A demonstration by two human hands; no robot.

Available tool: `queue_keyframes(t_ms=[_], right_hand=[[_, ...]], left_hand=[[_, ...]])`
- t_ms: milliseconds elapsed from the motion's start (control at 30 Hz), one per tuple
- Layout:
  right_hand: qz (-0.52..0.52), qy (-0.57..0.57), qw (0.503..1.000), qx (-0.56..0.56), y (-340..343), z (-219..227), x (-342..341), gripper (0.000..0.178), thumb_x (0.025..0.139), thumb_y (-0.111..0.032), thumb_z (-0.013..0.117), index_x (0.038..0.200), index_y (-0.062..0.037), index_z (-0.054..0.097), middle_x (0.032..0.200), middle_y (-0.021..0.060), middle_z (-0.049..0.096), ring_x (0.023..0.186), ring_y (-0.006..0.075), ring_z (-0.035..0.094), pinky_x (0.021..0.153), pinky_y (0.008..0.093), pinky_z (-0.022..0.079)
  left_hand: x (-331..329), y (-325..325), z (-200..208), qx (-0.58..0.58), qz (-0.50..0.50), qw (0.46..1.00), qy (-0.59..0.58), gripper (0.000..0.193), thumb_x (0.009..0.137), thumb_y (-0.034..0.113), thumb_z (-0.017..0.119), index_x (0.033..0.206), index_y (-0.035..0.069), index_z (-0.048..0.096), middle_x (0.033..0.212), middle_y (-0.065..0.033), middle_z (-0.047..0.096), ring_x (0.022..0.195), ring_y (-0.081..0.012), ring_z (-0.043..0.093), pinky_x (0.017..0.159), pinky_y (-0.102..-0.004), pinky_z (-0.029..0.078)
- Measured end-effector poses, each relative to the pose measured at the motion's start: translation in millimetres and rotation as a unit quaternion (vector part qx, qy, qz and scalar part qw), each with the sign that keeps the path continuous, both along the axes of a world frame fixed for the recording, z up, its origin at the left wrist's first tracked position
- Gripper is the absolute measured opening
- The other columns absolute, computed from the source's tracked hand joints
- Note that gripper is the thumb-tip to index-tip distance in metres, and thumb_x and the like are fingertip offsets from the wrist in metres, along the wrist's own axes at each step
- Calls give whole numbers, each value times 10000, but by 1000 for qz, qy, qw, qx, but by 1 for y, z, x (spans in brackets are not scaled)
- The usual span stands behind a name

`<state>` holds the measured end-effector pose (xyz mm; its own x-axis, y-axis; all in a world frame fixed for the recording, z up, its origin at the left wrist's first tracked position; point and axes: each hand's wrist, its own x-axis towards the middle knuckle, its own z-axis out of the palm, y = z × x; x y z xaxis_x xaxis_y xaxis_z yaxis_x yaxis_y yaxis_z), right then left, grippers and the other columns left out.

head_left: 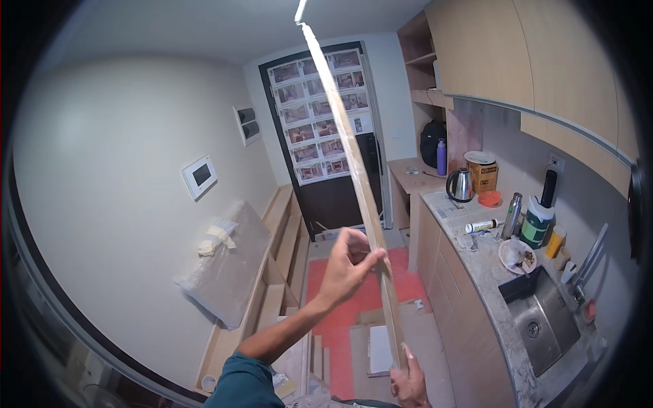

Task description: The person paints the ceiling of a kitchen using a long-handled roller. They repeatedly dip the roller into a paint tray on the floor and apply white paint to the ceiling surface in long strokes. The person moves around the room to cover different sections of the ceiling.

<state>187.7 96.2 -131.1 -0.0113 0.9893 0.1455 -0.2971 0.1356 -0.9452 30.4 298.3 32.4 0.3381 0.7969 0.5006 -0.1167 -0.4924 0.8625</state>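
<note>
A long, narrow strip (360,183), tan and wrapped in shiny clear film, rises at a slant from near my body up towards the ceiling. Partway along its lower half, my left hand (345,270) has curled fingers at the strip's left edge and the thumb across its front. Some of those fingertips are blurred or hidden. Lower down, my right hand (409,382) grips the strip near its bottom end, with the thumb along its side. The far end narrows to a thin white tip near the ceiling.
On the left, a plastic-wrapped panel (228,268) leans on the wall above wooden shelving (275,255). A dark door (326,204) covered with printed sheets stands ahead. The right counter (476,272) bears a kettle (460,185), bottles, a plate and a steel sink (544,326). Cardboard (425,340) lies on the floor.
</note>
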Motion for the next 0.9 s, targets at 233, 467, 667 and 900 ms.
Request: queue_keyframes(t_ms=[233, 467, 667, 900], right_hand=[[117, -25, 993, 22, 55, 74, -21, 650, 947, -204, 605, 1511, -27, 336, 791, 12, 578, 549, 63, 510, 470, 225, 422], [85, -92, 983, 133, 90, 153, -50, 588, 970, -203, 578, 1487, -9, 377, 804, 3, 559, 628, 60, 498, 597, 239, 447], [41, -117, 966, 228, 109, 180, -76, 558, 931, -150, 605, 1429, 20, 423, 810, 35, 579, 718, 100, 552, 664, 282, 484], [13, -160, 952, 261, 81, 168, -109, 569, 919, -96, 588, 1424, 63, 380, 985, 178, 642, 864, 241, 665, 800, 379, 528]], left_hand=[[-46, 33, 64, 6, 51, 999, -8, 511, 956, 222, 664, 1350, -4, 429, 1037, -104, 648, 860, -205, 711, 638, -275, 619], [-78, 71, 135, 64, 64, 996, -24, 525, 944, 224, 682, 1329, -57, 463, 1128, -135, 659, 867, -203, 718, 561, -242, 602], [-92, 87, 176, 110, 73, 991, 5, 513, 946, 227, 676, 1310, -86, 495, 1130, -170, 682, 859, -214, 725, 589, -259, 614], [-115, 54, 175, 115, 102, 988, 0, 594, 891, 236, 711, 1314, -111, 481, 1131, -193, 672, 813, -216, 722, 539, -214, 580]])
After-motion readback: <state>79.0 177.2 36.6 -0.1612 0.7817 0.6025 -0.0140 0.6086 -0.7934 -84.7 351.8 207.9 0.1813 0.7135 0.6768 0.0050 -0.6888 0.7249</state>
